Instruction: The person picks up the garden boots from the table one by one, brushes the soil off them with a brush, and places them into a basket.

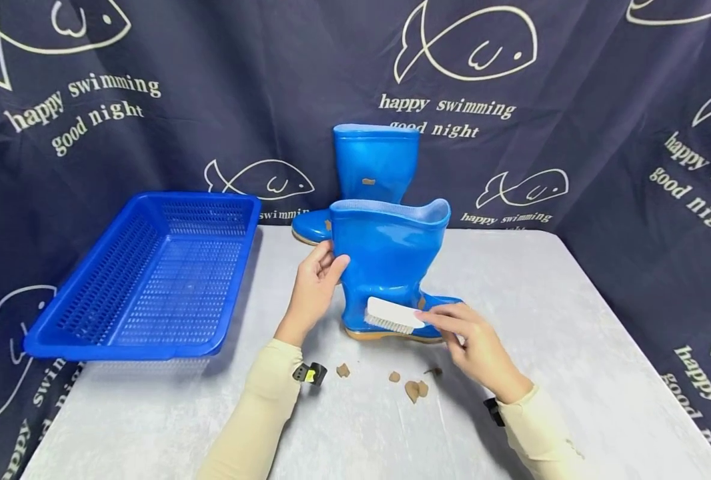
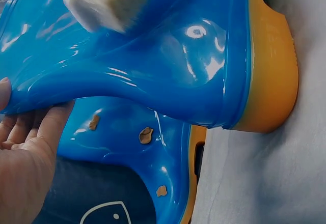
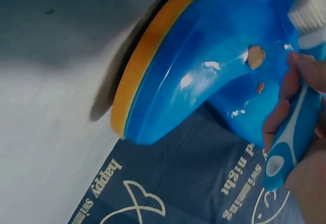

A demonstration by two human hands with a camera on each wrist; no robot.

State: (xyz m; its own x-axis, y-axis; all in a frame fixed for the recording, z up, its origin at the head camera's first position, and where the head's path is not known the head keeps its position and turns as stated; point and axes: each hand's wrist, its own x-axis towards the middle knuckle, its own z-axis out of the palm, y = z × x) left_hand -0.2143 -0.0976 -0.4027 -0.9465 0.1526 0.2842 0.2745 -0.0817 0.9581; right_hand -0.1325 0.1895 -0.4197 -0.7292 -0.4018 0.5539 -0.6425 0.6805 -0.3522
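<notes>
A blue rubber boot [image 1: 385, 253] with a yellow-orange sole stands upright on the table, its toe pointing right. My left hand [image 1: 315, 287] grips the back edge of its shaft, thumb on the near side and fingers behind. In my right hand [image 1: 472, 340] is a scrub brush [image 1: 394, 313], its bristles facing down in front of the boot's ankle. The right wrist view shows the brush's blue and white handle [image 3: 293, 137] with my fingers curled round it. A brown flake [image 3: 256, 57] sticks to the boot's upper near the toe.
Behind stands a second blue boot [image 1: 376, 160] with brown patches on it. Several brown flakes [image 1: 412, 390] lie on the table [image 1: 571, 400] in front. To the left is a blue perforated basket [image 1: 250, 253]. A dark fish-print curtain [image 1: 301, 87] hangs behind the table.
</notes>
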